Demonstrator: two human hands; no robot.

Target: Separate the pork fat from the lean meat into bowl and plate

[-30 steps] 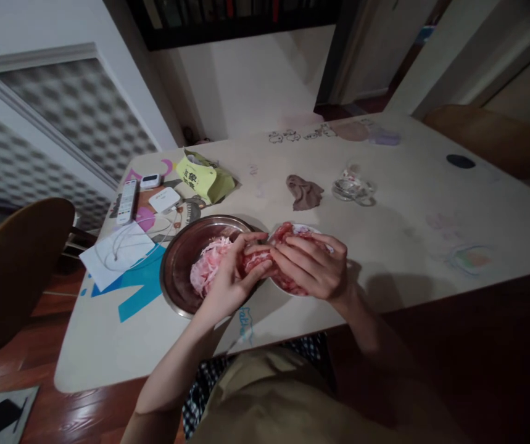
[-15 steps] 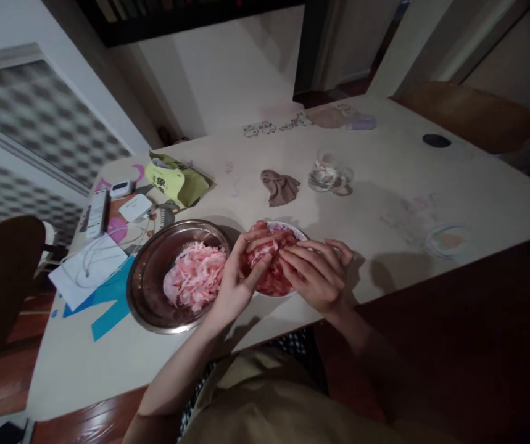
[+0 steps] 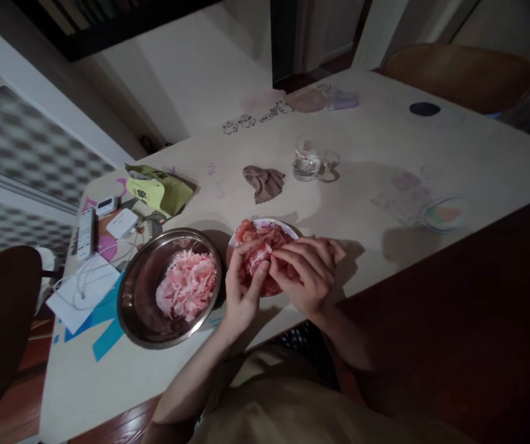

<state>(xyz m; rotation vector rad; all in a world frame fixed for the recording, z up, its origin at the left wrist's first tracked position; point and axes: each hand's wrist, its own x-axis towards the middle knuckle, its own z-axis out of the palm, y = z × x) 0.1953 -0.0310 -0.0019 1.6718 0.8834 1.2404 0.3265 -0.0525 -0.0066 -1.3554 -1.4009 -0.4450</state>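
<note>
Metal bowl point(image 3: 142, 305) left of plate point(image 3: 265, 223)

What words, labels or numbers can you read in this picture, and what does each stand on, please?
Nothing reads clearly.
Yellow-green bag: dark printed characters, too blurred to read.
Remote control: button markings, too small to read.
Table: blue scribble at the near edge, unreadable.

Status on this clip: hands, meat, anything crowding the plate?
Left hand and right hand both pinching raw meat over the white plate. Metal bowl of pale slices beside left hand. Nothing blocking.
</note>
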